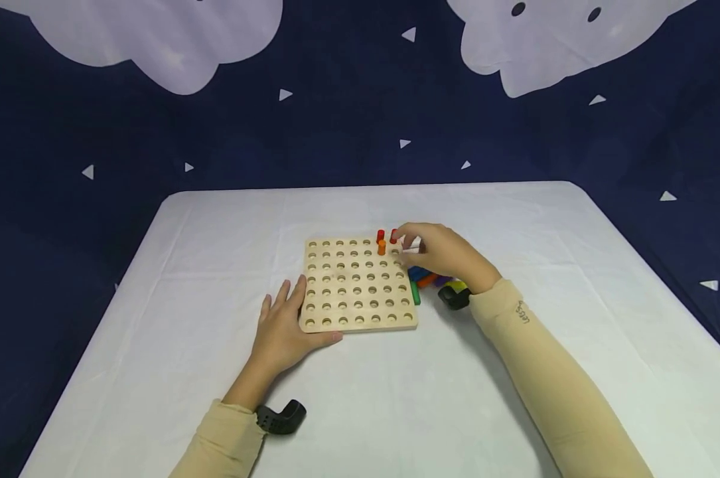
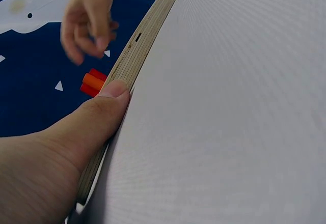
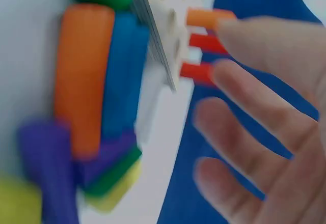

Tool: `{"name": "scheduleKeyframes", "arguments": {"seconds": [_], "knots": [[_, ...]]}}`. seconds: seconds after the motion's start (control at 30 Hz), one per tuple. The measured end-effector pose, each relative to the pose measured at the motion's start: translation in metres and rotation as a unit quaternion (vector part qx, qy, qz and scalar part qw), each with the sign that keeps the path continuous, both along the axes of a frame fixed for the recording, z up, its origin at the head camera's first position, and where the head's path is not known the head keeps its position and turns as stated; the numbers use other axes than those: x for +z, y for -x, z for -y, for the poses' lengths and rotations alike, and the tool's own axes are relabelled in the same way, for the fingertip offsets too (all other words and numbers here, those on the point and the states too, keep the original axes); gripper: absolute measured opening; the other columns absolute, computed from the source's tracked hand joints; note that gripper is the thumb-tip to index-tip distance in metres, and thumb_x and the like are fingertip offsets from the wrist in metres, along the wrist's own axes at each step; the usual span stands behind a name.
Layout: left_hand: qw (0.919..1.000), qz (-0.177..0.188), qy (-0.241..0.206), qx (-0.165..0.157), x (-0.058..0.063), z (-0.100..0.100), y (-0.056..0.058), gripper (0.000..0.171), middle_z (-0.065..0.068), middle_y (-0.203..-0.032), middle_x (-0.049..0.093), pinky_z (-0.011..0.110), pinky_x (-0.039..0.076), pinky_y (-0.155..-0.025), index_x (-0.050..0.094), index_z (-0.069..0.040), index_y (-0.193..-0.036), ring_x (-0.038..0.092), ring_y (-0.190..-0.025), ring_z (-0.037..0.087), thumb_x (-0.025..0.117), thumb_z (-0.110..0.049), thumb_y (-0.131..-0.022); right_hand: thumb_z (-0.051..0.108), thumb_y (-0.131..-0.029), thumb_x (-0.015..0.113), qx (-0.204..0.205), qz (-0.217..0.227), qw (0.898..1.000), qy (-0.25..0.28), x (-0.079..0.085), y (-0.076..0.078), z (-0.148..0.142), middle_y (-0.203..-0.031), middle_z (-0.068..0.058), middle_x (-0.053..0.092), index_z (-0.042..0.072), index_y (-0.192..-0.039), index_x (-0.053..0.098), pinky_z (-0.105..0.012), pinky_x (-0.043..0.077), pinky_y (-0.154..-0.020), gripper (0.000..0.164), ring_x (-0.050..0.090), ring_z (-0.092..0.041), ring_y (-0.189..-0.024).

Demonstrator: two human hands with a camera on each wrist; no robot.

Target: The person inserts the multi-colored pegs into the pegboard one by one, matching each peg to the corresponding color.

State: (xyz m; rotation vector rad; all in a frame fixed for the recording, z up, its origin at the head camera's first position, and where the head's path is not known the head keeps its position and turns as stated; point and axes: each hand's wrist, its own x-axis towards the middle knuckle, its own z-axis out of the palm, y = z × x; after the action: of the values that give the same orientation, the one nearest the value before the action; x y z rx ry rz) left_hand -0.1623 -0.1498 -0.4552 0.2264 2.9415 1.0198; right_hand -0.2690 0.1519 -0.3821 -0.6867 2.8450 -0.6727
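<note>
A square wooden pegboard [image 1: 333,285] with rows of round holes lies on the white table. My left hand [image 1: 285,338] rests against its near left corner, fingers stretched along the left side, thumb [image 2: 114,94] pressed to the front edge. Two red pegs [image 1: 380,235] stand in the far row at the right, and an orange peg [image 1: 381,248] stands just in front of one. Over the far right corner hovers my right hand [image 1: 446,252], thumb and fingers parted with nothing between them. Its index fingertip [image 3: 222,70] overlaps a red peg [image 3: 196,73] in the right wrist view.
Loose pegs lie in a pile along the board's right side, partly under my right hand: green [image 1: 416,293], blue [image 3: 122,76], orange [image 3: 84,81], purple [image 3: 48,158] and yellow [image 3: 20,201]. A dark blue cloth [image 1: 336,146] with white clouds hangs behind the table [image 1: 216,245].
</note>
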Motion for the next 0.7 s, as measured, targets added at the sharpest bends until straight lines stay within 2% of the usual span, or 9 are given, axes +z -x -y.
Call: {"name": "scheduleKeyframes", "arguments": {"seconds": [0.13,0.3,0.5,0.7], "knots": [[1.0000,0.004,-0.004,-0.001,0.001,-0.001,-0.001,0.129,0.021,-0.161,0.028,0.056,-0.001,-0.125,0.021,-0.004,-0.158,0.014,-0.154,0.037,0.087,-0.060,-0.062,0.017,-0.089,0.075,0.009,0.034,0.999,0.007,-0.002,-0.013,-0.022,-0.104,-0.001,0.068,0.016,-0.115,0.070,-0.034,0.050,-0.078,0.027,0.058,-0.021,-0.088],[1.0000,0.006,-0.006,-0.002,0.001,0.000,-0.002,0.128,0.021,-0.161,0.028,0.056,-0.001,-0.125,0.022,-0.004,-0.158,0.014,-0.154,0.037,0.087,-0.060,-0.063,0.016,-0.084,0.080,0.023,0.019,0.999,-0.011,-0.014,-0.026,-0.035,-0.108,0.001,0.071,0.017,-0.105,0.074,-0.036,0.043,-0.087,0.023,0.050,-0.023,-0.098],[1.0000,0.005,-0.007,-0.004,0.003,0.000,-0.001,0.127,0.021,-0.161,0.028,0.056,-0.002,-0.125,0.021,-0.004,-0.158,0.014,-0.154,0.037,0.087,-0.059,-0.064,0.014,-0.083,0.081,-0.003,-0.014,0.999,-0.038,-0.019,-0.034,-0.039,-0.111,0.002,0.071,0.019,-0.102,0.074,-0.036,0.043,-0.085,0.021,0.049,-0.023,-0.096],[0.9999,0.007,-0.006,-0.004,0.003,-0.001,-0.001,0.128,0.021,-0.161,0.029,0.055,-0.002,-0.125,0.020,-0.004,-0.158,0.013,-0.154,0.037,0.087,-0.058,-0.064,0.012,-0.083,0.080,0.005,-0.025,0.998,-0.065,-0.019,-0.036,-0.038,-0.093,0.005,0.068,0.019,-0.098,0.073,-0.032,0.042,-0.074,0.017,0.049,-0.020,-0.086]]}}
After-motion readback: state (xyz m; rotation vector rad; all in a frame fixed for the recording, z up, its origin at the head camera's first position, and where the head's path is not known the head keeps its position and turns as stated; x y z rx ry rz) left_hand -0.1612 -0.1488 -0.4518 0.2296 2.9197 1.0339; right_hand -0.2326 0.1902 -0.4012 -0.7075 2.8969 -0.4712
